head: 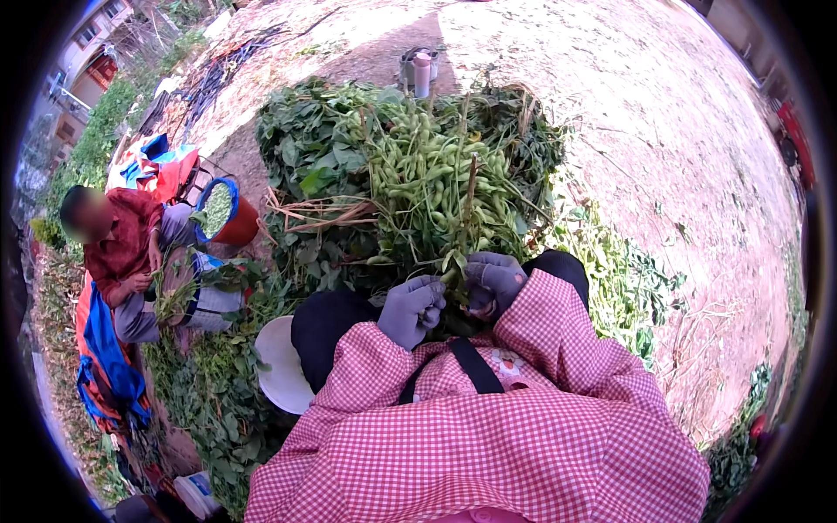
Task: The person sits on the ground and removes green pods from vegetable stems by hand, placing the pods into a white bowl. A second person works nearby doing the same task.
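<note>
Both my hands wear grey-purple gloves and work close together in front of my lap. My left hand (pixel 410 312) has its fingers curled, with thumb and fingertips pinched at a green bean pod (pixel 448 276). Just to the right, my right hand (pixel 495 281) is bent beside the same pods; its fingertips are partly hidden, and its glove looks worn open at a finger. Above my hands lies a heap of uprooted soybean plants (pixel 435 173), thick with green pods. A brown stalk (pixel 469 196) rises from it towards the camera.
A white bowl-like container (pixel 278 366) sits by my left knee. At left, a seated person (pixel 134 248) handles plants near a red bucket (pixel 243 221) of green beans. A pinkish bottle (pixel 422 75) stands beyond the heap. Loose plants (pixel 608 281) lie at right.
</note>
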A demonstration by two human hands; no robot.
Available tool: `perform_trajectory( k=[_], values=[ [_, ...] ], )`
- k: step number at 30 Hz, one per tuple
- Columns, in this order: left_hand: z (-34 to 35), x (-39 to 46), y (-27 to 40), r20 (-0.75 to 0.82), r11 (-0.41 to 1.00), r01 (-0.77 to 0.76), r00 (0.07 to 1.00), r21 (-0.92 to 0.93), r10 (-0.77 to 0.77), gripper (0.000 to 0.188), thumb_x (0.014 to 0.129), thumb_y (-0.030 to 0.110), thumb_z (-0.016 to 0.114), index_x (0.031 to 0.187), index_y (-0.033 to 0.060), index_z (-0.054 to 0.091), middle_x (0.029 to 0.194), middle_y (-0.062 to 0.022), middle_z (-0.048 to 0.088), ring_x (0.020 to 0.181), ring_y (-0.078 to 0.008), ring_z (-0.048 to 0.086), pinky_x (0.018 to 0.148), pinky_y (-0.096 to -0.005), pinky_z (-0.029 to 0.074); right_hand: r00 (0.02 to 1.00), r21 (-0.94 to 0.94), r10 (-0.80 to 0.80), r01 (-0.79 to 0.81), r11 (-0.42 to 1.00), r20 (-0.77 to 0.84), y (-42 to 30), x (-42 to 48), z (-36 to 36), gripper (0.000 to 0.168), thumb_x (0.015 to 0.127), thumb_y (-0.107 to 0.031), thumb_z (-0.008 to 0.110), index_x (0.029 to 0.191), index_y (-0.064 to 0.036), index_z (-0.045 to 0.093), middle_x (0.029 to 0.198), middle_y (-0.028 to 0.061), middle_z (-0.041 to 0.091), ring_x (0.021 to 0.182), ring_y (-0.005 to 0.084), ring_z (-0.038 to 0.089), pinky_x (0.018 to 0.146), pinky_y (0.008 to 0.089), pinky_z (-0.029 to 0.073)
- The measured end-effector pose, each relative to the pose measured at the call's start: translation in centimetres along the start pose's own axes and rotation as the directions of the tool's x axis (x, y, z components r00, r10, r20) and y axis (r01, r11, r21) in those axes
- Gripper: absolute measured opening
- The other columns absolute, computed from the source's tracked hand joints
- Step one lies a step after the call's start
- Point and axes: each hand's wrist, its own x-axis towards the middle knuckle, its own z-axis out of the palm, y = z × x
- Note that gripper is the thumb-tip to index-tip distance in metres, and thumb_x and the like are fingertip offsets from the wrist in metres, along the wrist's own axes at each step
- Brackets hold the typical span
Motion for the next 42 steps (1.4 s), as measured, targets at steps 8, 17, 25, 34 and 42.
perform_trajectory(
  k=[8,17,25,34,42],
  values=[
    [-0.2,0.0,-1.2,0.047,0.998,-0.022,0.999,-0.057,0.024,0.005,0.088,0.010,0.054,0.090,0.0052,0.056,0.074,-0.0033,0.054,0.053,-0.0061,0.043,0.046,-0.0186,0.033,0.959,-0.406,0.139,-0.027,0.913,0.248,-1.0,-2.0,-1.0,0.038,0.090,-0.022,0.052,0.119,0.004,0.055,0.067,0.0026,0.057,0.055,0.0120,0.052,0.052,0.0263,0.042],
    [0.2,-0.1,-1.4,0.180,0.992,-0.118,0.978,0.049,0.107,0.022,0.086,0.005,0.054,0.107,-0.0025,0.058,0.079,-0.0017,0.057,0.058,-0.0071,0.047,0.052,-0.0212,0.038,0.996,-0.540,0.090,-0.077,0.838,-0.003,-1.2,-3.0,1.2,0.036,0.087,-0.018,0.062,0.115,0.004,0.060,0.068,0.0028,0.061,0.051,0.0057,0.051,0.047,0.0218,0.039],
    [-0.3,0.9,-1.9,0.536,-0.084,-0.615,0.601,0.784,0.593,0.035,0.078,0.004,0.055,0.112,-0.0009,0.058,0.083,-0.0146,0.060,0.067,-0.0327,0.060,0.061,-0.0380,0.050,0.988,-0.581,0.155,-0.113,0.806,0.023,-0.3,-2.4,0.1,0.028,0.085,-0.020,0.064,0.099,0.004,0.064,0.066,0.0022,0.061,0.051,0.0063,0.051,0.047,0.0213,0.038],
    [0.4,0.1,-2.7,0.515,-0.148,-0.556,0.594,0.818,0.617,0.037,0.072,0.001,0.055,0.109,-0.0037,0.061,0.085,-0.0199,0.059,0.070,-0.0370,0.060,0.060,-0.0404,0.050,0.986,-0.476,0.061,0.021,0.879,0.156,1.3,-1.9,-1.2,0.026,0.084,-0.020,0.065,0.094,0.005,0.065,0.063,0.0032,0.060,0.049,0.0068,0.051,0.046,0.0218,0.039],
    [0.3,0.0,-2.8,0.517,-0.177,-0.546,0.568,0.819,0.640,0.040,0.072,0.000,0.057,0.112,-0.0057,0.060,0.081,-0.0177,0.059,0.065,-0.0338,0.060,0.059,-0.0386,0.050,0.994,-0.508,0.091,-0.044,0.860,0.068,1.4,-1.9,-0.6,0.024,0.083,-0.017,0.064,0.095,0.005,0.064,0.063,0.0025,0.060,0.054,0.0077,0.053,0.047,0.0229,0.040]
  ],
)
